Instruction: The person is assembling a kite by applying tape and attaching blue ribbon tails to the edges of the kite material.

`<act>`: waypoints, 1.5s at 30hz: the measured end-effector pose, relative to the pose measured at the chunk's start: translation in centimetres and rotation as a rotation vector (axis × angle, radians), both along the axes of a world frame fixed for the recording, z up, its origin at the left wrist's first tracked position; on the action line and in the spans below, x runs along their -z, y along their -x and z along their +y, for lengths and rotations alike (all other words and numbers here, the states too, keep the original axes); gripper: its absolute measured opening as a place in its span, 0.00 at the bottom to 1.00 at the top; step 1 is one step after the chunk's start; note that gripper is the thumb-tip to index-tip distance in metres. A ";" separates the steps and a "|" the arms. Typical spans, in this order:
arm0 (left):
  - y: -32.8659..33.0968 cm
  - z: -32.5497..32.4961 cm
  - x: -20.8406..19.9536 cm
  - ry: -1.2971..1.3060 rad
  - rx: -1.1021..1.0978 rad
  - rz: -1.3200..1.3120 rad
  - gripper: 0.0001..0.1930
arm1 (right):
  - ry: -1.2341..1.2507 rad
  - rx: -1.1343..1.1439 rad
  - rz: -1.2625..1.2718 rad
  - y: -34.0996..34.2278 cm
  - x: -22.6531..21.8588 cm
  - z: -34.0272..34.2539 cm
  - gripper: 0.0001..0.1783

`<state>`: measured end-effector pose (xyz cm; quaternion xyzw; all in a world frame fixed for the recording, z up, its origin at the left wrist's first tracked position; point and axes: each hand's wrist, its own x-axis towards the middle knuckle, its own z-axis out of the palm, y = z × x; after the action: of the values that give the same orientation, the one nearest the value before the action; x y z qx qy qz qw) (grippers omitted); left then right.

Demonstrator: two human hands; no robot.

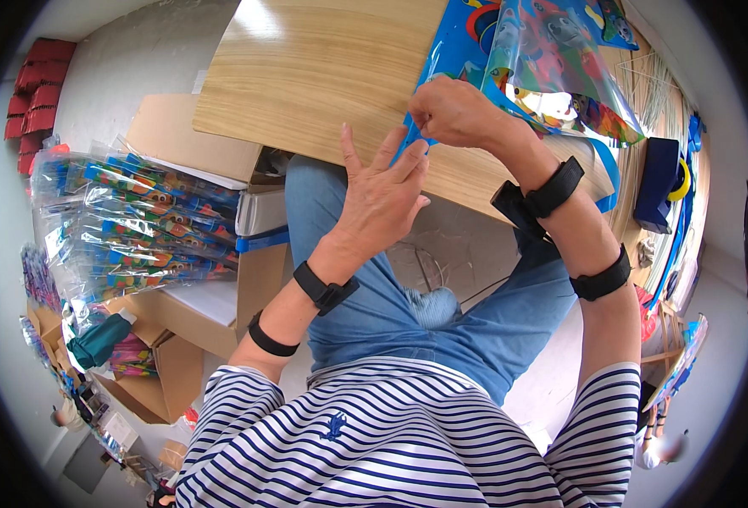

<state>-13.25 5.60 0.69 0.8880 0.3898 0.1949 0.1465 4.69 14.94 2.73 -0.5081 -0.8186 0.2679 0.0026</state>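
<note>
Both the left hand (381,193) and the right hand (452,112) meet at the near edge of the wood-grain surface (315,76), beside a blue printed plastic film (452,55). Left hand: fingers spread, thumb apart; whether the index fingertip touches the film cannot be told. Right hand: fingers curled together, apparently clamped on the film's border, although the contact itself is hidden beneath the knuckles. The film lies at the far right of the surface, partly under a transparent printed sheet (552,42), and a narrow blue portion shows between the two hands.

The step in hand is judged to be the handling of this border. It is best done with the right pinch kept close to the edge, while the left fingers flatten the film beside it, so that creases do not spread. Light, even tension should suffice; a sharp pull could stretch thin plastic or drag the transparent sheet out of line. Resting the left fingertips on the surface would steady the work.
</note>
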 end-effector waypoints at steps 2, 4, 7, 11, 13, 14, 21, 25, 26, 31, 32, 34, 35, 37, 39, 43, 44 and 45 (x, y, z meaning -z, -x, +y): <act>0.0 0.0 0.0 -0.007 0.006 -0.001 0.25 | -0.013 -0.005 0.002 0.0 0.1 -0.1 0.04; 0.0 0.0 0.0 -0.021 0.004 -0.003 0.24 | -0.026 -0.010 0.003 0.0 0.2 -0.1 0.04; -0.1 0.1 -0.1 -0.013 0.006 -0.002 0.25 | -0.017 -0.001 -0.030 0.0 0.2 0.1 0.04; -0.1 0.2 -0.1 -0.008 0.010 -0.003 0.25 | 0.036 0.098 -0.066 0.0 -0.5 0.5 0.08; -0.2 0.2 -0.2 0.010 0.014 -0.003 0.25 | 0.121 0.166 -0.071 -0.3 -0.6 0.7 0.09; -0.3 0.2 -0.3 0.008 0.016 -0.003 0.25 | 0.135 0.194 -0.034 -0.6 -0.3 0.8 0.10; -0.3 0.2 -0.3 -0.002 0.010 0.011 0.25 | -0.194 0.538 0.218 -1.1 -2.4 0.1 0.15; -0.1 0.2 -0.3 -0.002 0.017 0.022 0.25 | -0.122 0.471 0.235 -0.7 -0.2 -2.8 0.15; -0.2 0.1 -0.3 -0.004 0.019 0.020 0.25 | -0.110 0.532 0.196 -0.6 0.8 -3.2 0.15; -0.4 0.1 -0.4 -0.005 0.001 0.026 0.25 | -0.030 0.698 0.064 0.3 1.2 -2.9 0.16; -0.5 0.1 -0.4 -0.015 0.008 0.022 0.25 | -0.038 0.770 0.063 0.6 1.2 -2.9 0.17; -0.9 0.2 -0.1 -0.013 0.023 0.042 0.25 | -0.123 0.848 0.046 0.6 1.3 -2.9 0.17; -1.0 0.1 0.0 -0.028 0.042 0.032 0.25 | -0.142 0.866 0.042 0.9 1.9 -3.2 0.17; -0.7 0.1 0.0 -0.045 -0.003 0.071 0.26 | -0.346 0.846 0.069 1.9 2.6 -3.6 0.15; -0.2 0.3 -0.3 -0.069 0.010 0.063 0.25 | -0.404 0.825 0.077 1.3 2.0 -4.1 0.15; 0.3 0.6 -0.8 -0.112 0.045 0.095 0.24 | -0.805 0.652 -0.235 -2.4 0.3 -3.4 0.20; 0.4 0.7 -0.9 -0.100 0.048 0.105 0.24 | -0.857 0.598 -0.244 -3.2 0.5 -3.2 0.20; 0.4 0.7 -1.0 -0.085 0.054 0.112 0.24 | -0.906 0.542 -0.260 -4.0 0.9 -3.0 0.20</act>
<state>-13.68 6.31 1.68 0.9130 0.3649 0.1574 0.0919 8.65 11.92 1.81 -0.6780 -0.6853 -0.1868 0.1890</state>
